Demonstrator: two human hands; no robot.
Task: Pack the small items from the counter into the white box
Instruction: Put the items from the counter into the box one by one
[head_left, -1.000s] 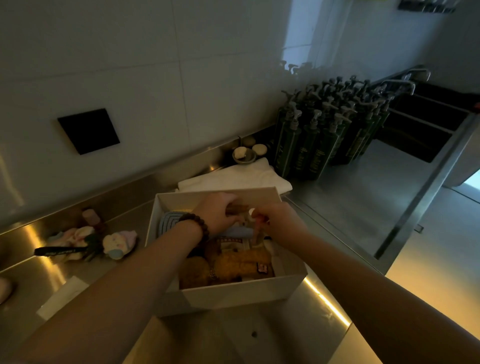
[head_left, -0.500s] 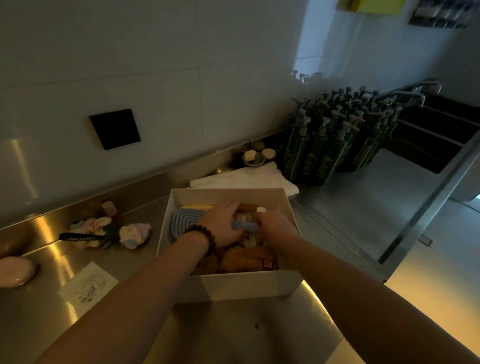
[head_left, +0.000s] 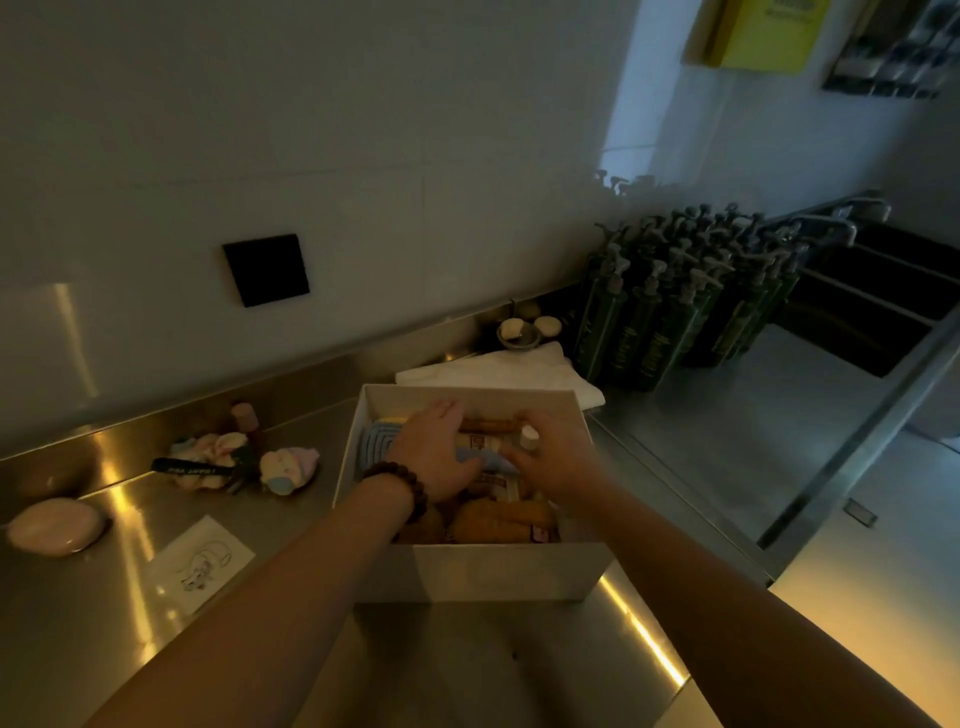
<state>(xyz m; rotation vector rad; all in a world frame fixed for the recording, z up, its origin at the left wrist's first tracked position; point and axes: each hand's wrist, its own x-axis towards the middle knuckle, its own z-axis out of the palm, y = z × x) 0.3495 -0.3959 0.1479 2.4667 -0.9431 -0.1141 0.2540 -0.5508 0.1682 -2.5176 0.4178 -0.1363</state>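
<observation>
Since the earlier frame both hands have sunk lower into the open white cardboard box (head_left: 467, 569), and the pale blue flat item (head_left: 491, 461) that was lifted between them now lies pressed onto the contents. The left hand (head_left: 436, 457), with a dark beaded bracelet (head_left: 397, 486) at the wrist, lies flat with spread fingers, its grip wide and holding nothing, only pressing down. The right hand (head_left: 553, 460) is curled beside it; whether its grip closes on the pale blue item or merely rests on it I cannot tell. Just beyond the hands lie brown stick-like packets (head_left: 491, 425), left of the left hand a ribbed blue round pad (head_left: 376, 441), and nearer the wrists orange-brown soft items (head_left: 501, 522), so the box looks well filled. Well to the left of the grip, on the steel counter (head_left: 467, 665), things remain unpacked: a pastel plush bundle with a black strap (head_left: 218, 460), a second pastel plush piece (head_left: 288, 470), a pink oval soap-like piece (head_left: 54, 525) and a white printed card (head_left: 200, 564). The risk, as I judge it, is crowding: pressing hard on a full box may crush the soft pieces or bulge the thin walls, and the bulky plush may then sit above the rim and tumble out. The dim light also makes a small item easy to overlook.
</observation>
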